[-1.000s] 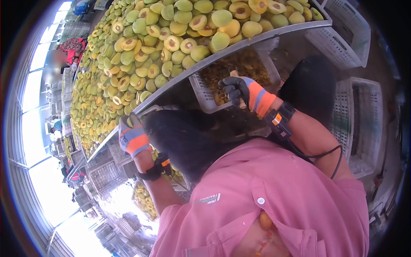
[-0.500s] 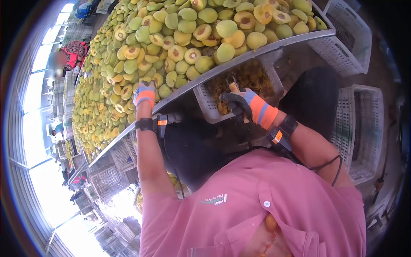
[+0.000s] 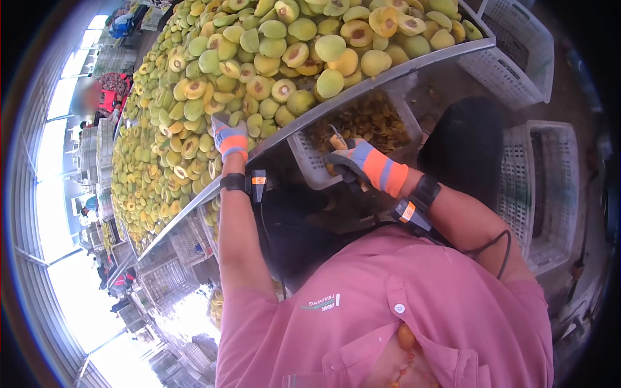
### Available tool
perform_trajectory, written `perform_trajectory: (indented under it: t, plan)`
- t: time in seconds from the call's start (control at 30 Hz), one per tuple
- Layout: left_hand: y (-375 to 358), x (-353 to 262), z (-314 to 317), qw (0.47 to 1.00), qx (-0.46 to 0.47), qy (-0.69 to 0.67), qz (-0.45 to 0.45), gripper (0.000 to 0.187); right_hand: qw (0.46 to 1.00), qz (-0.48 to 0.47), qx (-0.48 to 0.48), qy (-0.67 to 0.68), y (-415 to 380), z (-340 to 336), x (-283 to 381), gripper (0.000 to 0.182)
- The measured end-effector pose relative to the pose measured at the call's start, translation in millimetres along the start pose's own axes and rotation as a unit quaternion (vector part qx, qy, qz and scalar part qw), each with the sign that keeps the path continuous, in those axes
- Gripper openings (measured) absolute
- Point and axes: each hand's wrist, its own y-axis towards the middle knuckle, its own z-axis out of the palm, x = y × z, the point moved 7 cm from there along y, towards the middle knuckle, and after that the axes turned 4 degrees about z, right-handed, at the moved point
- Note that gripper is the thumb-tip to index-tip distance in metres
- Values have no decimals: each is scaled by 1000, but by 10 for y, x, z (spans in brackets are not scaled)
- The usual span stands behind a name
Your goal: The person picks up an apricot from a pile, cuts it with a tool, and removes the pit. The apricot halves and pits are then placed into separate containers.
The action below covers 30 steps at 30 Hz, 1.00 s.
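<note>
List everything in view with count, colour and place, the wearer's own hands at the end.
table: one, grey-rimmed, upper centre
halved fruit: too many to count, green and yellow, heaped on the table
scrap crate: one, whitish, below the rim
fruit scraps: uncounted, brown-yellow, inside that crate
other crates: several, whitish, right and lower left
co-worker: one clearly visible, red and dark clothing, upper left
tool: one, tan handle, image centre
shirt: one, pink, lower centre
trousers: one pair, dark, centre
wrist devices: two, black with orange labels, one per wrist
left hand: one, orange-and-grey glove, at the fruit; grip unclear
right hand: one, similar glove, around the tool
</note>
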Motion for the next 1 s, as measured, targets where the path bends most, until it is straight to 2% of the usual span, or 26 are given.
perform_trajectory:
  t: [0.07,0.13,0.17,0.27,0.3,0.33,0.4,0.47,0.5,0.6,0.67,0.7,0.77,0.9,1.0]
  plan:
    - [-66,-60,-58,991,-29,-134,5,67,998,-3,-13,-67,112,-55,-47,20]
    - [-124,-191,-233,954,-44,-298,2,60,987,-143,-36,-62,10,-4,105,21]
    - [-183,-233,-328,915,-55,-398,-25,44,975,-209,-45,-61,-50,30,159,22]
    - [-396,-230,-290,782,46,-614,-95,32,917,-372,-55,-135,-55,129,260,25]
    - [-544,-457,-359,817,84,-568,-39,27,890,-423,-51,-162,-103,186,317,31]
    - [-701,-694,-434,845,115,-521,21,24,880,-408,-75,-230,-40,192,313,32]
    - [-989,-1053,-360,695,200,-684,-95,25,857,-382,-114,-327,32,175,285,33]
    - [-1163,-1358,-497,844,88,-523,81,25,843,-383,-129,-355,-128,171,383,29]
    - [-1257,-1505,-576,889,26,-425,169,25,840,-392,-131,-353,-250,166,466,27]
    - [-1345,-1607,-470,901,40,-393,180,25,812,-346,-170,-437,-346,105,528,31]
    - [-1333,-1556,-336,896,63,-410,158,28,817,-354,-160,-426,-398,88,561,32]
    - [-1277,-1446,-200,849,139,-509,42,39,819,-359,-153,-420,-410,88,568,32]
    - [-1311,-1383,-77,786,193,-585,-56,53,818,-361,-152,-420,-416,73,565,30]
    - [-1354,-1651,-213,850,141,-504,63,48,825,-341,-136,-430,-298,63,519,28]
    - [-1398,-1697,-256,887,106,-434,116,39,827,-327,-140,-436,-318,57,505,27]
